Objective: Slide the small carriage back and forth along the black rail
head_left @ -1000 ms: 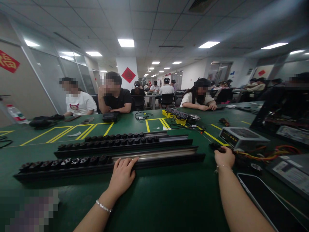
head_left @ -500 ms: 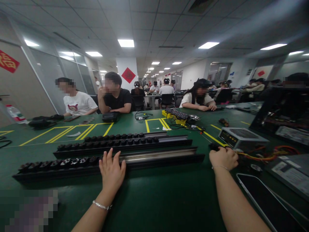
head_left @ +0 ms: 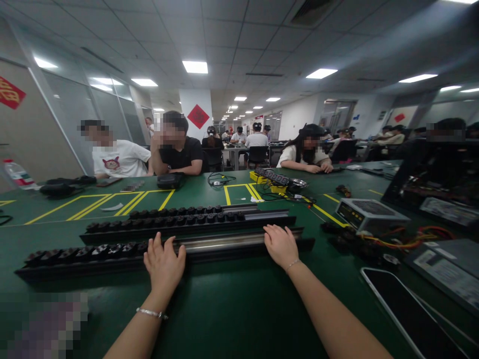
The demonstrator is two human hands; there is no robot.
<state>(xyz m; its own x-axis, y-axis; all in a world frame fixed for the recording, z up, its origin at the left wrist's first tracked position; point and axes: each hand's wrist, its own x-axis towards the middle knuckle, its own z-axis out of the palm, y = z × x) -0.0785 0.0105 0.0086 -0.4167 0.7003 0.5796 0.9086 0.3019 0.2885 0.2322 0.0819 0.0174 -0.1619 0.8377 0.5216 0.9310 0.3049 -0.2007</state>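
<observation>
A long black rail [head_left: 224, 243] with a pale metallic channel lies across the table before me. Several black round-topped parts [head_left: 93, 253] sit in a row along its left half. My left hand [head_left: 164, 259] rests at the right end of that row, fingers spread, touching the rail. Over the right part of the channel is my right hand [head_left: 280, 244], its fingers bent and close together. Whatever it may hold is hidden beneath the fingers. Behind lie two more rails, the middle rail [head_left: 187, 227] and the far rail [head_left: 239, 208], both carrying similar black parts.
To the right stand a grey power supply [head_left: 370, 214] with coloured wires, small black parts [head_left: 346, 239], a phone [head_left: 407, 309] and a metal box [head_left: 449, 269]. Yellow holders with a black strip [head_left: 277, 177] lie farther back. Several people sit across the green table [head_left: 232, 309].
My right hand has moved left from the small black parts by the power supply to the rail's channel. My left hand stays on the rail; the view has shifted slightly.
</observation>
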